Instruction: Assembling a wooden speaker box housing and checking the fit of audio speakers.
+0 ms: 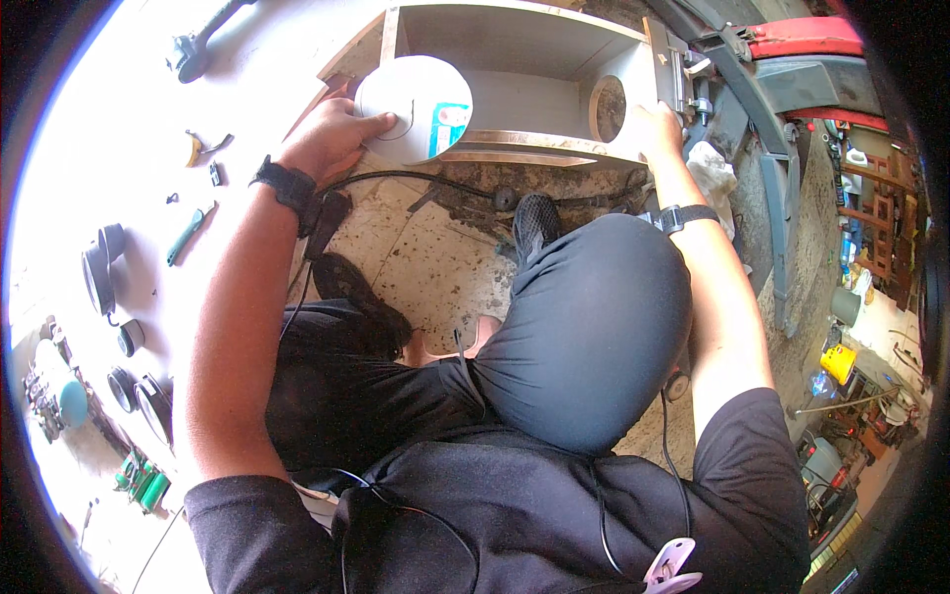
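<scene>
My left hand grips a round white tub with a lid and holds it against the front edge of an open wooden box. My right hand rests on the box's right end, next to a round hole in its side panel and a metal bracket. I am crouched low, with my knee raised between my arms. A dark watch sits on my left wrist and a strap on my right wrist.
On the bright floor at the left lie a green-handled tool, small dark round parts, a green circuit piece and a power tool. A black cable runs across the stone floor. Cluttered shelves stand at the right.
</scene>
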